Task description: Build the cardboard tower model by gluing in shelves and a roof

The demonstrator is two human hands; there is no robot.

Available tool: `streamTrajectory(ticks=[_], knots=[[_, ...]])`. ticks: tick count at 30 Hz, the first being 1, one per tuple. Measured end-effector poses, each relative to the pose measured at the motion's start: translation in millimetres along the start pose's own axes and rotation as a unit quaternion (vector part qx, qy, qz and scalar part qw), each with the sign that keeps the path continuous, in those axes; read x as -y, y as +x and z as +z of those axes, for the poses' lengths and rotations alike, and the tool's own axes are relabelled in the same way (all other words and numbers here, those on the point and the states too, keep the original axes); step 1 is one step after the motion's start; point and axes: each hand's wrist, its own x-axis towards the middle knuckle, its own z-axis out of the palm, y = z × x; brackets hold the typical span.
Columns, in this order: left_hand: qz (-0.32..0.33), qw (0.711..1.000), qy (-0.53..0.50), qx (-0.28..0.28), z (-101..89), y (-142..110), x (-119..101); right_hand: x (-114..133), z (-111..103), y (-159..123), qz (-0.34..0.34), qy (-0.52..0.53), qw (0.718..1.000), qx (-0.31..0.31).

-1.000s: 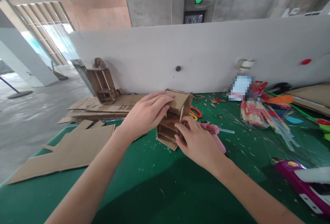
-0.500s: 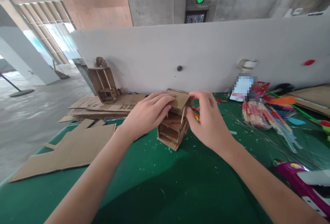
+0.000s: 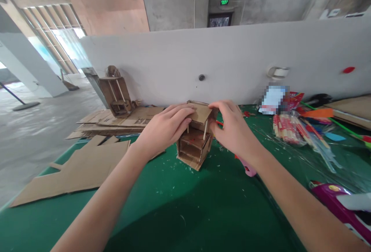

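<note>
A small cardboard model (image 3: 193,142) stands upright on the green table, with an open compartment low down and a flat top panel (image 3: 201,113) carried on thin wooden sticks (image 3: 205,130). My left hand (image 3: 168,124) grips it from the left, fingers laid over the top panel's edge and thumb beneath. On the other side my right hand (image 3: 232,128) pinches the top's right edge and side wall; its fingertips are partly hidden behind the cardboard. Beneath my right forearm a pink-handled tool (image 3: 248,169) shows in part; its kind is unclear.
A taller cardboard model (image 3: 116,94) stands on stacked cardboard sheets (image 3: 139,116) at the back left. Cut cardboard (image 3: 89,163) lies at the left. Bundled wooden sticks (image 3: 286,128), a blurred-out bright screen (image 3: 272,99) and a purple tool (image 3: 336,201) occupy the right. A white wall (image 3: 174,62) borders the back.
The right hand has shifted slightly up along the model's right side, its thumb now tucked closer to the wall. The pink-handled tool has come into sight under the right forearm.
</note>
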Motion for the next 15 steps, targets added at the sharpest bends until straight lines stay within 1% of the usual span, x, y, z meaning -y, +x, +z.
streamTrajectory(ticks=[6, 9, 11, 12, 14, 15], knots=[[-0.003, 1.0, -0.005, 0.003, 0.6, 2.0, 0.0, 4.3, -3.8, -0.1, -0.006, -0.004, 1.0, 0.019], [-0.016, 0.999, -0.045, -0.01, 0.1, 2.3, -0.6, 7.4, -5.0, 0.4, -0.006, -0.024, 0.999, 0.03], [-0.045, 0.991, -0.122, -0.034, 2.2, 0.3, 4.2, 8.0, -5.1, 0.8, -0.007, -0.035, 0.999, 0.032], [-0.063, 0.982, -0.176, -0.041, 4.8, -1.6, 8.9, 7.9, -4.9, 1.0, -0.006, -0.036, 0.999, 0.031], [-0.093, 0.95, -0.297, -0.037, 13.9, -6.4, 22.0, 7.2, -4.3, 1.3, -0.004, -0.031, 0.999, 0.027], [-0.102, 0.93, -0.352, -0.015, 20.4, -9.0, 29.4, 6.9, -3.9, 1.5, -0.003, -0.027, 0.999, 0.024]])
